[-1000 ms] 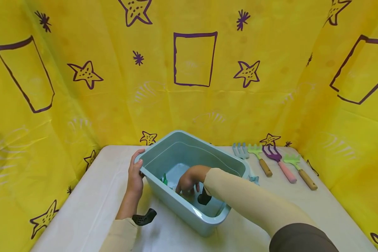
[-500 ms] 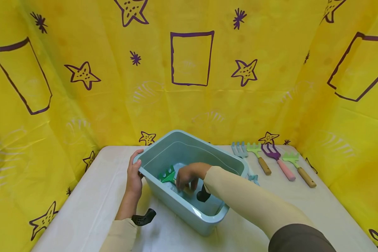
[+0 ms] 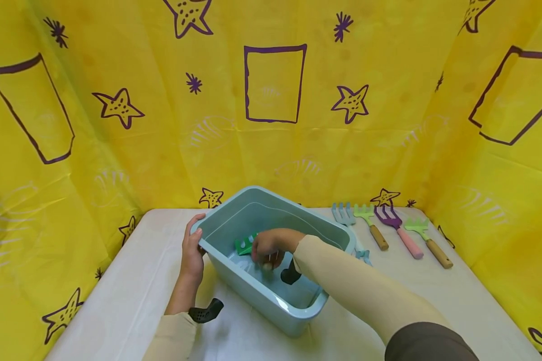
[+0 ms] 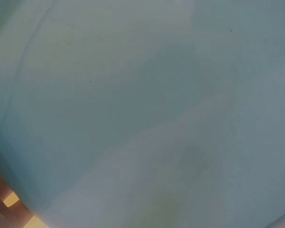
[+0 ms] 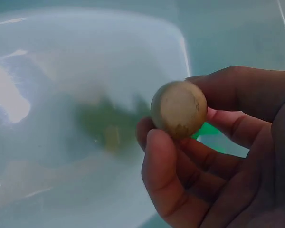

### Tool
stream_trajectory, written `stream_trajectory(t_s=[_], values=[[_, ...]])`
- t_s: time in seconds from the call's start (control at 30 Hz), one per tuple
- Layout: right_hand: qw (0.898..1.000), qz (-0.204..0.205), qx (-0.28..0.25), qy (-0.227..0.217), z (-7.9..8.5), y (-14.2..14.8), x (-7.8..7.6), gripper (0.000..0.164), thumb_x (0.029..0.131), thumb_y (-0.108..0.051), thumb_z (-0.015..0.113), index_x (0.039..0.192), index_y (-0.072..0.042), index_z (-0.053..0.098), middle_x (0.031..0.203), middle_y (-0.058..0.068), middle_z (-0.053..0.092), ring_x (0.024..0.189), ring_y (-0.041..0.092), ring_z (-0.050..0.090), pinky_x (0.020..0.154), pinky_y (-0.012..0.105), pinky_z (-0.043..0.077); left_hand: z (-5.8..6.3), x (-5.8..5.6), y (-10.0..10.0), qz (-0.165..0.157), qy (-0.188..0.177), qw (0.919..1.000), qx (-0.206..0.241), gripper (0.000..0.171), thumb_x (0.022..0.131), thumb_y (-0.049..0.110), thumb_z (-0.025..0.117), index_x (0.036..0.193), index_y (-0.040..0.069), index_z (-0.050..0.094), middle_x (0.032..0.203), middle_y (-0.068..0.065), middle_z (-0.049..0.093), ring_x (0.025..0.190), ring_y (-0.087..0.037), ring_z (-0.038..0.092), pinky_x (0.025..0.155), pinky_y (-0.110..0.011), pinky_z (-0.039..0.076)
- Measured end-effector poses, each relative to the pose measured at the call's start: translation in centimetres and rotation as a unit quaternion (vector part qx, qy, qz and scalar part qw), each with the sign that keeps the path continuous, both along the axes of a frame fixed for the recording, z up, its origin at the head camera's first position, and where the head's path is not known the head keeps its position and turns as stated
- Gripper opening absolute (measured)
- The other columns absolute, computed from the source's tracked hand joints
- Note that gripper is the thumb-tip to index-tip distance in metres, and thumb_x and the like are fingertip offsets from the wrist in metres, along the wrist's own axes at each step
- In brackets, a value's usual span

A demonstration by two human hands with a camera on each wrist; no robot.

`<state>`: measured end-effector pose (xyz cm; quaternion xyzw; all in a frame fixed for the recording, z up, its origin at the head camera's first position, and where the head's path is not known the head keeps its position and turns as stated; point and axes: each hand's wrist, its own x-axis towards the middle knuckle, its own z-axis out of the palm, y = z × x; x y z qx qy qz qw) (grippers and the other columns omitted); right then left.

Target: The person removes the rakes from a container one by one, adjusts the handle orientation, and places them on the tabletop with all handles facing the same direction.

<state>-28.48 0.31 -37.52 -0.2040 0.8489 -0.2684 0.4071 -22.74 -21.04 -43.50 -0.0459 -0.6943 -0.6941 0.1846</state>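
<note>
Inside the light blue plastic tub (image 3: 258,302), my right hand (image 3: 274,245) holds a small green garden rake (image 3: 243,245) by its wooden handle. The rake's toothed head points toward the tub's far left inside. In the right wrist view the round end of the wooden handle (image 5: 179,109) faces the camera, fingers and thumb curled round it, with a bit of green behind. My left hand (image 3: 193,253) grips the tub's rim at the left corner, thumb on top. Only fingertips (image 4: 4,204) of it show in the left wrist view, against the tub's wall.
Right of the tub lie a light blue fork (image 3: 343,214), a lime rake (image 3: 379,236) with a wooden handle, a purple fork (image 3: 410,243) with a pink handle and another lime rake (image 3: 439,254). A yellow patterned cloth (image 3: 162,150) surrounds the white table (image 3: 135,281).
The green rake's head has come into view and been raised and turned inside the tub by my right hand. My left hand keeps its grip on the rim.
</note>
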Motion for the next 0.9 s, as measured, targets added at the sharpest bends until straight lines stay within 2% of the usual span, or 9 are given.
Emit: stream_trajectory(t_s=[0.07,0.2,0.33,0.47,0.57,0.7,0.8,0.9], values=[[1.0,-0.002,0.002,-0.003,0.0,0.0,-0.1,0.02,0.093,-0.004,0.056,0.11,0.005,0.06,0.071,0.008,0.055,0.061,0.02,0.052,0.06,0.032,0.051,0.0,0.0,0.0,0.0,-0.002,1.0,-0.002,0.047,0.1,0.039,0.031,0.143,0.024,0.038,0.136,-0.001,0.045,0.117,-0.025,0.043,0.095,-0.049,0.033],[0.999,0.006,0.026,0.02,0.0,0.0,-0.1,0.007,0.093,-0.005,0.055,0.093,0.0,0.06,0.073,0.006,0.053,0.062,0.02,0.051,0.062,0.033,0.052,0.0,0.1,0.0,-0.004,0.0,1.0,0.005,0.046,0.1,0.038,0.031,0.143,0.024,0.039,0.134,-0.002,0.047,0.115,-0.026,0.045,0.094,-0.048,0.034],[0.997,0.027,0.067,0.028,0.1,0.1,-0.1,0.017,0.089,-0.004,0.054,0.075,-0.001,0.063,0.069,0.006,0.051,0.058,0.019,0.049,0.058,0.029,0.05,0.0,0.1,0.0,-0.004,0.001,1.0,0.008,0.045,0.1,0.037,0.03,0.143,0.024,0.039,0.132,-0.003,0.048,0.113,-0.027,0.046,0.093,-0.047,0.035],[0.994,0.051,0.097,0.012,0.3,0.2,-0.2,0.015,0.084,0.001,0.058,0.07,-0.002,0.064,0.066,0.005,0.048,0.052,0.017,0.043,0.053,0.026,0.043,0.0,0.0,0.0,-0.005,0.001,0.9999,0.01,0.046,0.1,0.037,0.031,0.143,0.023,0.039,0.133,-0.004,0.048,0.115,-0.027,0.045,0.094,-0.048,0.034],[0.991,0.069,0.112,0.024,0.4,0.3,-0.3,0.013,0.083,0.002,0.06,0.073,-0.003,0.065,0.068,0.005,0.05,0.054,0.017,0.045,0.055,0.027,0.045,0.0,0.0,0.0,-0.004,0.0,1.0,0.006,0.047,0.1,0.038,0.031,0.143,0.023,0.038,0.135,-0.003,0.046,0.116,-0.027,0.044,0.095,-0.049,0.033],[0.989,0.083,0.116,0.043,0.6,0.3,-0.2,0.006,0.083,0.002,0.062,0.083,0.001,0.068,0.073,0.006,0.056,0.062,0.02,0.052,0.067,0.034,0.053,0.0,0.0,0.0,-0.003,-0.001,1.0,0.004,0.048,0.099,0.039,0.031,0.143,0.022,0.038,0.136,-0.004,0.046,0.117,-0.027,0.044,0.096,-0.05,0.032],[0.993,0.069,0.094,0.027,0.8,0.4,-0.3,0.014,0.084,0.003,0.063,0.097,0.004,0.067,0.081,0.008,0.059,0.069,0.021,0.056,0.074,0.038,0.054,0.0,0.0,0.0,-0.003,0.0,1.0,0.006,0.047,0.099,0.039,0.031,0.143,0.021,0.038,0.135,-0.004,0.046,0.116,-0.027,0.045,0.095,-0.049,0.033],[0.998,0.035,0.053,-0.011,1.0,0.6,-0.6,0.026,0.085,0.006,0.063,0.111,0.007,0.062,0.088,0.011,0.06,0.073,0.022,0.059,0.074,0.036,0.054,0.0,0.1,0.0,0.001,-0.001,1.0,0.004,0.048,0.1,0.039,0.031,0.143,0.02,0.037,0.135,-0.003,0.046,0.116,-0.026,0.044,0.094,-0.049,0.033]])
